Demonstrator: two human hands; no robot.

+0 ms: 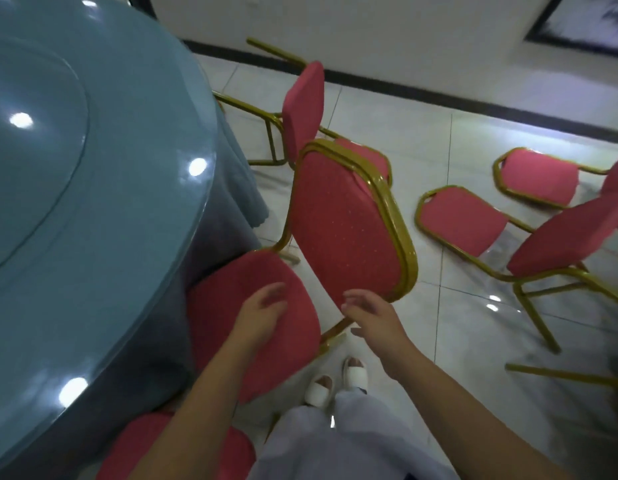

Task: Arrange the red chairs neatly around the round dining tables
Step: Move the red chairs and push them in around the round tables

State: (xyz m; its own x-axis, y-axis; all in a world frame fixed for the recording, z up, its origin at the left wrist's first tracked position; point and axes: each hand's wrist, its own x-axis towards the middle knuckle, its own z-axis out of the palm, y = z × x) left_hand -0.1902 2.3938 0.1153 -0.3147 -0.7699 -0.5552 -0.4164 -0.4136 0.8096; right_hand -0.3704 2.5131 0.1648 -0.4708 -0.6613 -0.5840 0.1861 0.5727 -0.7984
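A red chair with a gold frame stands right in front of me, its backrest [349, 223] turned toward me and its seat [252, 320] pushed against the round table [93, 188], which has a blue cloth and a glass top. My left hand [262, 310] hovers open over the seat with relaxed fingers. My right hand [373, 317] is open just below the lower corner of the backrest, and contact is unclear. Another red chair [302, 109] lies tipped over beyond it, legs toward the table.
Two more red chairs [463, 223] [539, 176] lie tipped on the tiled floor at the right. Part of a red seat [155, 441] shows at the bottom left beside the table. A white wall with a dark skirting [422, 91] runs behind. My feet [335, 379] stand by the chair.
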